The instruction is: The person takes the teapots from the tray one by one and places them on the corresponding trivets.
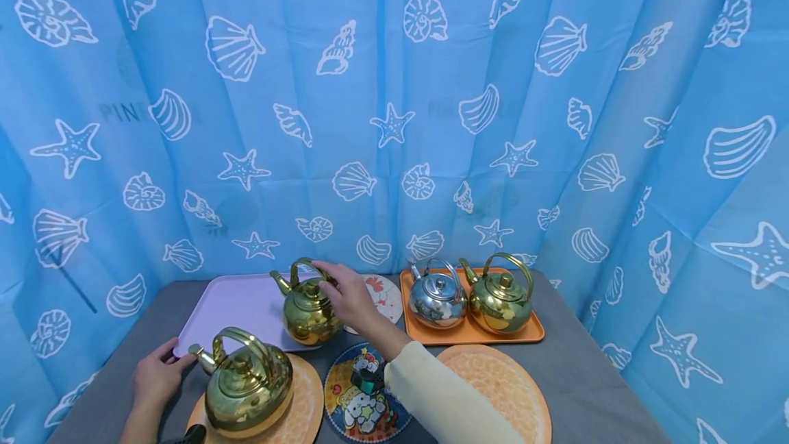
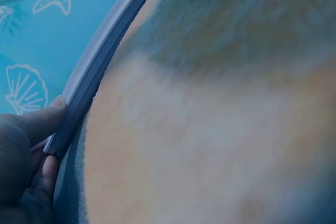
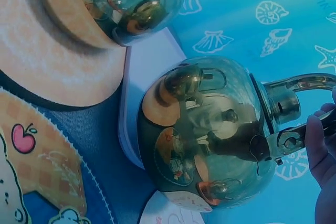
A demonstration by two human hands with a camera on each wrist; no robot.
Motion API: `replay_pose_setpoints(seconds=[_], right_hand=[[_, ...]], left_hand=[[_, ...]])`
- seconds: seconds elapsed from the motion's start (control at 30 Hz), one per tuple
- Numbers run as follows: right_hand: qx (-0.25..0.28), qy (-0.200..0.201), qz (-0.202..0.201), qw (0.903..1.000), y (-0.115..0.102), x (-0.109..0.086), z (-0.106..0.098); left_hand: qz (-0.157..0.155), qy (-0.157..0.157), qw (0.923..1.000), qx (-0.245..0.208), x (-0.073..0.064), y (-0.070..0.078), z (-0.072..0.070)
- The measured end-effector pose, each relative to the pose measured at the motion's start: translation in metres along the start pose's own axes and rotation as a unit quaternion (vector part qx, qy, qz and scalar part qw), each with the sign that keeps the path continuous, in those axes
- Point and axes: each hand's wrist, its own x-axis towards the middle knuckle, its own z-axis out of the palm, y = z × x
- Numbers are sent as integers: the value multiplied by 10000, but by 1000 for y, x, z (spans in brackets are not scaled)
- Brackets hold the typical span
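Note:
My right hand point(image 1: 348, 297) grips the handle of a shiny gold kettle point(image 1: 308, 314). That kettle stands over the right end of a lilac tray point(image 1: 228, 310), its spout pointing left. In the right wrist view, the kettle's body point(image 3: 220, 129) overlaps the tray's rounded corner. At the tray's near left corner my left hand point(image 1: 154, 375) pinches the rim, thumb above and fingers underneath, as the tray edge point(image 2: 86, 77) shows in the left wrist view. Right of this hand, a larger-looking gold kettle point(image 1: 246, 389) sits on a round tan mat point(image 1: 302, 396), its spout close to my fingers.
An orange tray point(image 1: 536, 334) at the back right bears a silver kettle point(image 1: 439, 297) and a gold kettle point(image 1: 502, 300). Round mats lie about: a cartoon one point(image 1: 364, 403), a white one point(image 1: 385, 297) and a tan one point(image 1: 499, 382). A blue shell-patterned curtain point(image 1: 394, 211) hangs behind the grey-covered table point(image 1: 592, 389).

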Motion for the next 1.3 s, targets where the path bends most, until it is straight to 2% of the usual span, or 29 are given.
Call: replay_pose_setpoints(seconds=[0.17,0.37,0.63,0.9,1.07,1.3], right_hand=[[2,-31,-7,10000,0,0,-7],[-68,-9,-32,10000,10,-2,-15],[-112,310,-150,9993,24,-5,-19],[-286,587,85,9978,31,-8,-24],[-421,742,119,9963,37,-9,-25],[-525,853,169,9948,46,-11,-27]], left_hand=[[59,8,10000,44,1,-1,0],[89,22,10000,-5,3,-3,2],[-34,45,10000,-55,3,-1,2],[23,5,10000,-10,1,1,0],[29,29,10000,-12,0,2,0],[-36,-99,9999,-57,-2,1,-2]])
